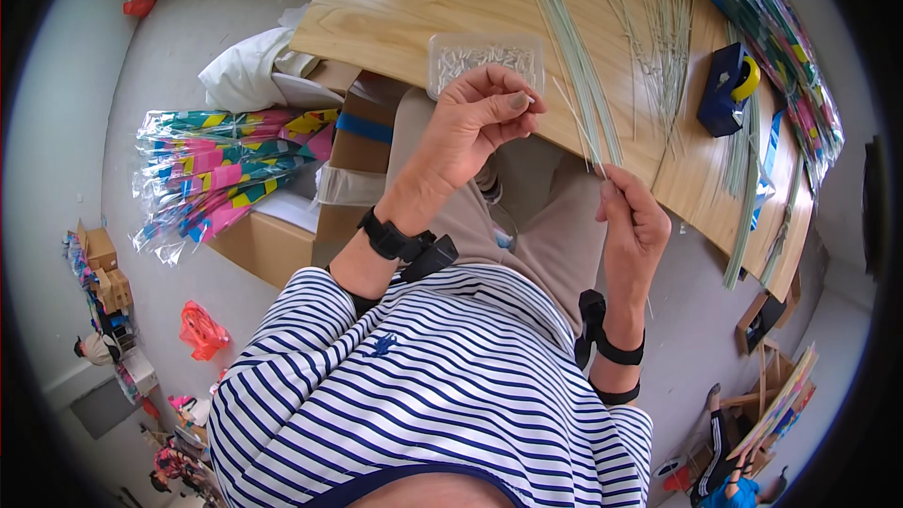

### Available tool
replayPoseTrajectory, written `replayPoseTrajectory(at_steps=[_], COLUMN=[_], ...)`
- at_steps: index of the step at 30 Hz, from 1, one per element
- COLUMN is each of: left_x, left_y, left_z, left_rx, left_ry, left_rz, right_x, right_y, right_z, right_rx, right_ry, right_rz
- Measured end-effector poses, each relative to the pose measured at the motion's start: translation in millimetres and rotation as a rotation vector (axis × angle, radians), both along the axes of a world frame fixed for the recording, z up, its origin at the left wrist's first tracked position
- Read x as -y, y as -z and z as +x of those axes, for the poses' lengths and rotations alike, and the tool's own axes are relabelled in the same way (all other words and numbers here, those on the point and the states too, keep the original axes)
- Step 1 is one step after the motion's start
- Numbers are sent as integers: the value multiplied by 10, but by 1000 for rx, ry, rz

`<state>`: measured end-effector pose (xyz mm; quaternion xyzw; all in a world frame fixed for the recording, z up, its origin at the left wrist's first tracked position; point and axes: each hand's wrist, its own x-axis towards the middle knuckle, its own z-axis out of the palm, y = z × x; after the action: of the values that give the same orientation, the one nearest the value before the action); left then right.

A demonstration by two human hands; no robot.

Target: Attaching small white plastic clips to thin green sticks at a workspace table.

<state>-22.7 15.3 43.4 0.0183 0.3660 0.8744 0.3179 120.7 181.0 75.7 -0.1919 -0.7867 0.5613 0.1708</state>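
Observation:
My left hand (475, 122) is above the table's near edge, thumb and forefinger pinched on a tiny white piece (531, 101), mostly hidden by the fingertips. Just beyond it sits a clear plastic box (434, 68) of small white tube-like pieces (484, 58). Lower and to the right, my right hand (635, 216) is closed on a thin pale rod (581, 130) between thumb and forefinger. The rod's far part overlaps a bundle of pale green rods (576, 61) on the wooden table (376, 9). Another spread of thin rods (658, 47) lies farther right.
A blue tape dispenser (722, 89) stands on the right of the table, near plastic-wrapped colourful bundles (785, 56). On the left, more wrapped colourful fabric (235, 169) rests on a cardboard box (268, 249). A red plastic bag (202, 331) is on the floor. Other people are in the background.

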Motion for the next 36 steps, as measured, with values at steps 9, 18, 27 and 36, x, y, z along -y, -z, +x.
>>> replayPoseTrajectory(at_steps=[9,18,27,36], left_x=[-104,-76,52,133], left_y=[0,-30,-131,12], left_z=[93,160,0,14], left_rx=[-72,-87,-96,80], left_ry=[76,113,381,345], left_rz=[56,29,-112,-64], right_x=[219,234,126,22], right_y=[-98,-96,-43,-91], right_z=[-387,-463,-417,-219], right_rx=[-57,-70,-204,-62], right_ry=[-58,-109,-275,-108], right_rz=[-187,-70,280,190])
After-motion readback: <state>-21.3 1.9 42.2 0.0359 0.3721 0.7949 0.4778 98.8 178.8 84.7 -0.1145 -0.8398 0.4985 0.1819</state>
